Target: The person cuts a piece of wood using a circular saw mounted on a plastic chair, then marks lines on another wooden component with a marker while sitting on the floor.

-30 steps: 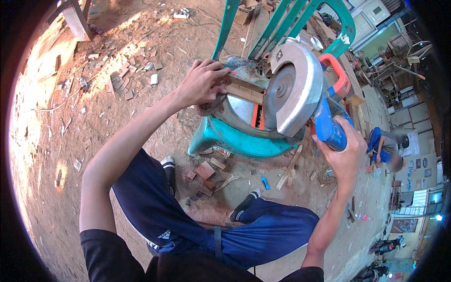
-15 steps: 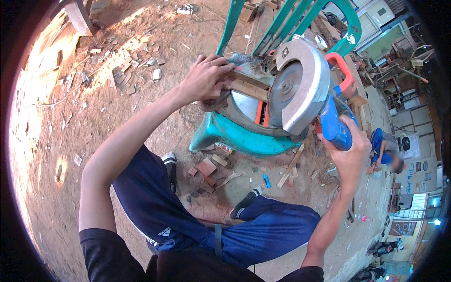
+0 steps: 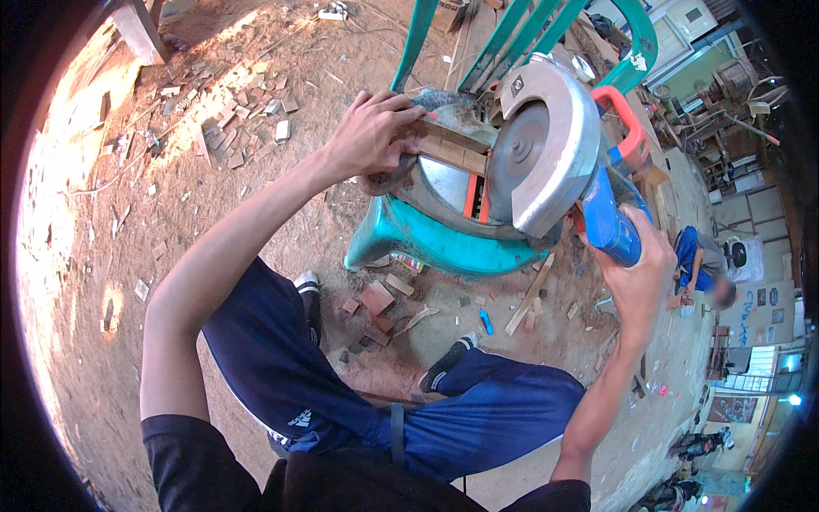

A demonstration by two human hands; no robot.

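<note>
A miter saw (image 3: 546,162) with a silver blade guard and a round blade (image 3: 520,147) rests on the seat of a green plastic chair (image 3: 461,256). My right hand (image 3: 636,266) is wrapped round the saw's blue handle (image 3: 610,218). On the saw's left side, my left hand (image 3: 375,135) holds a short wooden strip (image 3: 454,154) against the fence, its fingers curled over the top. The strip's right end reaches close to the blade; whether they touch I cannot tell. Below the strip, a red-edged slot (image 3: 472,198) shows in the saw's base.
Wood offcuts (image 3: 375,299) and a small blue tool (image 3: 485,322) lie on the dirt floor between my feet. More scraps (image 3: 235,115) are scattered at the left. Planks lie behind the chair. Another person (image 3: 701,269) crouches at the far right near a wall.
The chair and saw sit slightly higher in the picture. Both hands keep their holds on the wooden strip and the saw handle.
</note>
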